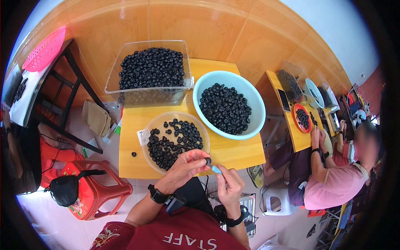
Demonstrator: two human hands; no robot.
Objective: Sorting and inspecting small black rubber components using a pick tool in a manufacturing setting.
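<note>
Left hand (186,167) pinches one round black part (208,160); right hand (230,183), curled, grips one light-blue stick (216,169); one clear round plastic tray (152,123) sits left.

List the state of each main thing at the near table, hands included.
Left hand: closed on black part
Black part: pinched in fingertips
Right hand: closed on light-blue tool
Light-blue tool: close to black part, contact unclear
Clear bin: lidless, loaded with black parts
Blue basin: upright, partly filled
Round tray: thinly filled, base partly bare
Stray part: loose on table
</note>
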